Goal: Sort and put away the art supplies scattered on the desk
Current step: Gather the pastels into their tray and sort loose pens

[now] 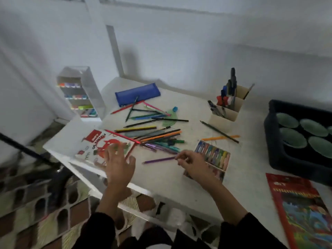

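Several coloured pencils and pens [152, 131] lie scattered across the middle of the white desk [172, 180]. My right hand [193, 163] pinches one end of a purple pencil [159, 160] that lies on the desk, just left of an open tray of oil pastels [213, 155]. My left hand [119, 163] hovers with fingers spread over the near edge of the oil pastels box lid [100, 146]. A blue pencil case [137, 94] lies at the back. A cream holder [227, 112] with pens stands at the back right.
A clear drawer unit [80, 92] with markers stands at the desk's back left. A dark tray [274, 141] with green paint pots sits at the right. A red pencil box [303, 212] lies near the right front edge. A teal sharpener [175, 109] lies among the pencils. Patterned floor shows below.
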### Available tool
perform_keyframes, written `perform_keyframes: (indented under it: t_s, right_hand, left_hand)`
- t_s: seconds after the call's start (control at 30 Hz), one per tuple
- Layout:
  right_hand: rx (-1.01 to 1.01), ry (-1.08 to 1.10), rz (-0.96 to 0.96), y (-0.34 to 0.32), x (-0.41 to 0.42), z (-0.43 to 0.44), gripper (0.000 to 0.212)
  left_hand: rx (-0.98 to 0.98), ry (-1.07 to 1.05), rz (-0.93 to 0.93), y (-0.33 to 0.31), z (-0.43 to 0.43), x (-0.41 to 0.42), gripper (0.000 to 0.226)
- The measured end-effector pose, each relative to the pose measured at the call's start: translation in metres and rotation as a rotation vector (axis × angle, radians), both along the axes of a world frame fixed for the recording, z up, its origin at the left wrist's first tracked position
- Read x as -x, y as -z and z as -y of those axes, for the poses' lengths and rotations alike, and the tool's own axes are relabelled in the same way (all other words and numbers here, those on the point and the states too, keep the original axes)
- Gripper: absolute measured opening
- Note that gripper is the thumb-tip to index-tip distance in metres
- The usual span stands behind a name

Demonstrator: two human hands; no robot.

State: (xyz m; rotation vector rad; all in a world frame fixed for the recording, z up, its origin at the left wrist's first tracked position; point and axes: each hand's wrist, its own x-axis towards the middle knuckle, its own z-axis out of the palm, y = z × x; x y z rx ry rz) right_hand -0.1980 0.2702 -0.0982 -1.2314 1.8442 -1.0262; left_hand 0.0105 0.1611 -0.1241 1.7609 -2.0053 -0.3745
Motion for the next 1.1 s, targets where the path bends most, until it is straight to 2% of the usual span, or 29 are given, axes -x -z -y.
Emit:
perform_keyframes:
  t_s: [0.07, 0.17, 0.23, 0.33, 0.4, 0.47, 0.63, 0.7, 0.8, 0.9, 1.0, 1.1]
  right_hand:
    - [0.047, -0.123, -0.048, 0.004, -0.026, 0.015, 0.012]
    - [0.136, -0.289, -0.18, 0.017, -0.066, 0.035, 0.024]
    - [0.14, -0.388, -0.285, 0.023, -0.092, 0.051, 0.035]
    - [0.164, -0.505, -0.543, 0.028, -0.123, 0.072, 0.047]
    - [0.161, -0.578, -0.676, 0.032, -0.141, 0.082, 0.047]
    - [0.125, -0.603, -0.717, 0.04, -0.157, 0.086, 0.047]
    - [0.152, -0.564, -0.62, 0.052, -0.187, 0.093, 0.044]
    - [0.221, -0.495, -0.527, 0.047, -0.197, 0.101, 0.038]
    - [0.244, -0.33, -0.322, 0.028, -0.209, 0.115, 0.035]
    - [0.258, -0.211, -0.258, 0.007, -0.209, 0.139, 0.041]
    - [0.27, -0.179, -0.137, -0.027, -0.206, 0.165, 0.046]
    - [0.283, -0.11, 0.07, -0.074, -0.196, 0.183, 0.034]
  left_hand:
    - [-0.081, -0.132, -0.031, 0.001, 0.004, -0.031, 0.05]
    - [-0.188, -0.302, -0.131, 0.006, 0.008, -0.064, 0.058]
    - [-0.235, -0.392, -0.331, 0.008, 0.012, -0.078, 0.065]
    - [-0.357, -0.484, -0.611, 0.015, 0.024, -0.083, 0.077]
    - [-0.415, -0.512, -0.622, 0.019, 0.034, -0.083, 0.084]
    - [-0.453, -0.517, -0.645, 0.027, 0.042, -0.085, 0.081]
    - [-0.44, -0.668, -0.852, 0.035, 0.054, -0.115, 0.044]
    - [-0.44, -0.68, -1.021, 0.026, 0.054, -0.127, 0.028]
    - [-0.363, -0.643, -1.121, 0.009, 0.055, -0.146, 0.024]
    - [-0.286, -0.52, -1.069, -0.012, 0.059, -0.164, 0.021]
    - [-0.264, -0.306, -1.038, -0.037, 0.067, -0.172, 0.02]
    - [-0.294, -0.065, -1.034, -0.07, 0.087, -0.164, 0.019]
